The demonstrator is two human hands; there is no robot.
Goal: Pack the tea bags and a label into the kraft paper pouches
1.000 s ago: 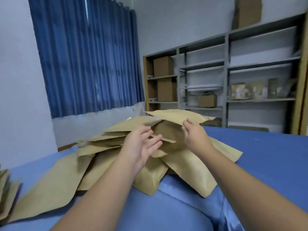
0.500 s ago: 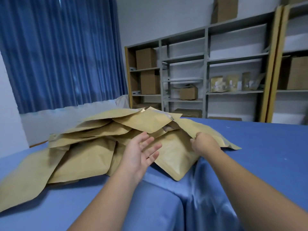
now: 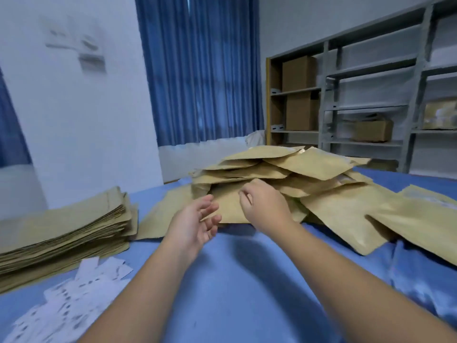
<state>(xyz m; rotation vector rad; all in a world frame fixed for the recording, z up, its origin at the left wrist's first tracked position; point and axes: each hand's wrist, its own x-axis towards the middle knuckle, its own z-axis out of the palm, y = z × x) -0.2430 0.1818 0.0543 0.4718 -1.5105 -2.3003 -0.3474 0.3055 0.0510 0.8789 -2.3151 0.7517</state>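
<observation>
A loose heap of kraft paper pouches [image 3: 309, 167] lies on the blue cloth at the middle. My right hand [image 3: 265, 207] reaches into the near left side of the heap, with its fingers curled round the top edge of one kraft pouch [image 3: 228, 206]. My left hand [image 3: 194, 227] hovers just left of that pouch with its palm up and fingers relaxed, holding nothing. A neat stack of flat pouches [image 3: 61, 231] sits at the left. White printed labels [image 3: 74, 305] are scattered at the lower left. No tea bags are visible.
The table wears a blue satin cloth [image 3: 235, 280], wrinkled at the right. More pouches [image 3: 420, 219] spread to the right edge. Behind stand grey shelves with cardboard boxes [image 3: 299, 73], blue curtains [image 3: 200, 70] and a white wall.
The view has swung left, bringing the flat stack and the labels into sight. My right hand has shifted to a pouch at the heap's near left side. My left hand stays open beside it.
</observation>
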